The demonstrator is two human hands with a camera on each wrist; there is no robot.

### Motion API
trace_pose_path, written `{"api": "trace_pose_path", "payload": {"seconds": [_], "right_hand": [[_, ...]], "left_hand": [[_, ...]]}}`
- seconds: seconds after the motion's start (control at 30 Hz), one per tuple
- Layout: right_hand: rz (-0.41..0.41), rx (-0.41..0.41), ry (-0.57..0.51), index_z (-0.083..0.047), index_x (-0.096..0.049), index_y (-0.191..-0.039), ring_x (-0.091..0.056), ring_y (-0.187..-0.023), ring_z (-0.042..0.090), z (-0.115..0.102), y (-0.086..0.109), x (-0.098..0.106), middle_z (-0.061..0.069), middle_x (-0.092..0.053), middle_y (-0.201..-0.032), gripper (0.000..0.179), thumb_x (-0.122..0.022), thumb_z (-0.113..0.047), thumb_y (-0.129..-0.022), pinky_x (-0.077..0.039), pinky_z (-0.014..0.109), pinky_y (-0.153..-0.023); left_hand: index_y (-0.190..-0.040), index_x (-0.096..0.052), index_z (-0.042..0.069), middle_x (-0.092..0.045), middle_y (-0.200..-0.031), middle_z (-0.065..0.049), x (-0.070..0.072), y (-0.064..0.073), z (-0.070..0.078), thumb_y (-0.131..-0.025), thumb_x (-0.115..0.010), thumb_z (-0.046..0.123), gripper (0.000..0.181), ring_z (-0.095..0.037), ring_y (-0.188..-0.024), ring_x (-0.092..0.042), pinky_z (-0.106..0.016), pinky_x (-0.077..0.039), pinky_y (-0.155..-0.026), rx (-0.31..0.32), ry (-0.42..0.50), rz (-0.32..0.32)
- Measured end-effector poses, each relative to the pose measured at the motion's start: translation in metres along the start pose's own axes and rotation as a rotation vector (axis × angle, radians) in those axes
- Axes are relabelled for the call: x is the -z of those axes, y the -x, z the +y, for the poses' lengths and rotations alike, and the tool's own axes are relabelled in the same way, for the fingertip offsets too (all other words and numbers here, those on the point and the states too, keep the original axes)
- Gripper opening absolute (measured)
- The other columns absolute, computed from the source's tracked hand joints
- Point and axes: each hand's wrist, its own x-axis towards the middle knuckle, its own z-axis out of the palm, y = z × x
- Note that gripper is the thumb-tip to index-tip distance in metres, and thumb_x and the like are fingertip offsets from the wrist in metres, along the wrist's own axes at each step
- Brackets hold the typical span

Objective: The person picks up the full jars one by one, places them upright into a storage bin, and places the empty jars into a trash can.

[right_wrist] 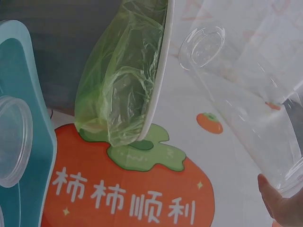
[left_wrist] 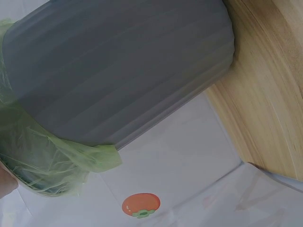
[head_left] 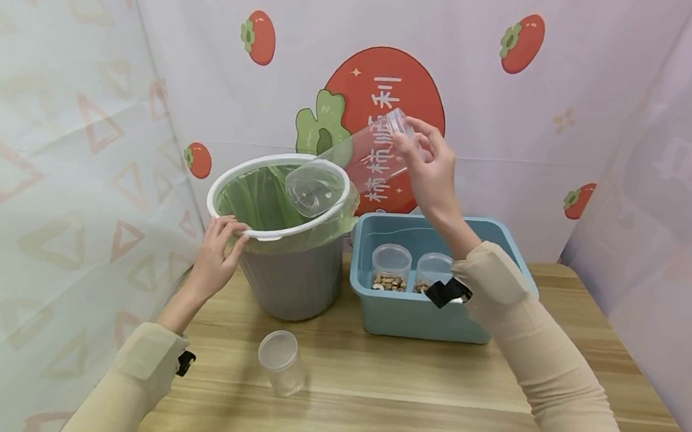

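Observation:
Tilted above the bin mouth is a large clear plastic jar [head_left: 359,156], gripped by my right hand [head_left: 429,165] around its ribbed upper end. Nothing shows inside it, and its round base points down-left over the opening. My left hand [head_left: 219,250] holds the near-left part of the white rim of a grey trash bin [head_left: 292,279], fingers over the edge and thumb outside. A green bag [head_left: 243,201] lines the bin and hangs over its rim. In the right wrist view the jar [right_wrist: 246,109] slants up from the fingers [right_wrist: 284,205].
A blue basin [head_left: 426,320] stands right of the bin. Inside are two clear tubs of nuts, one tub [head_left: 391,267] fully visible, the other partly behind my right wrist. A smaller clear jar [head_left: 282,363] stands on the wooden table [head_left: 379,408]. Fabric walls [head_left: 488,119] enclose the table's back and sides.

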Motion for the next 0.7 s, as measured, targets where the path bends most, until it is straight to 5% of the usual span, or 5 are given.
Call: {"api": "trace_pose_path", "payload": {"seconds": [0.3,0.7], "right_hand": [[0.0,-0.05,0.046,-0.018,-0.048,-0.124,-0.037,-0.117,0.017,0.009,-0.007,-0.023,0.002,-0.044,-0.127,0.046,-0.057,-0.037,-0.084,-0.046,0.034,-0.084],[-0.005,-0.063,0.11,-0.015,-0.051,-0.122,-0.044,-0.108,0.018,0.023,-0.005,-0.048,0.006,-0.048,-0.121,0.046,-0.062,-0.034,-0.081,-0.047,0.034,-0.083]], "left_hand": [[-0.093,-0.056,-0.006,-0.049,-0.096,-0.023,0.0,0.0,0.0,-0.08,-0.056,-0.005,0.013,-0.04,-0.104,-0.041,-0.053,-0.019,-0.1,-0.017,0.005,0.005],[-0.092,-0.056,-0.006,-0.049,-0.096,-0.023,-0.001,0.001,-0.002,-0.079,-0.057,-0.006,0.013,-0.039,-0.104,-0.041,-0.05,-0.026,-0.093,-0.013,0.0,0.013]]}}
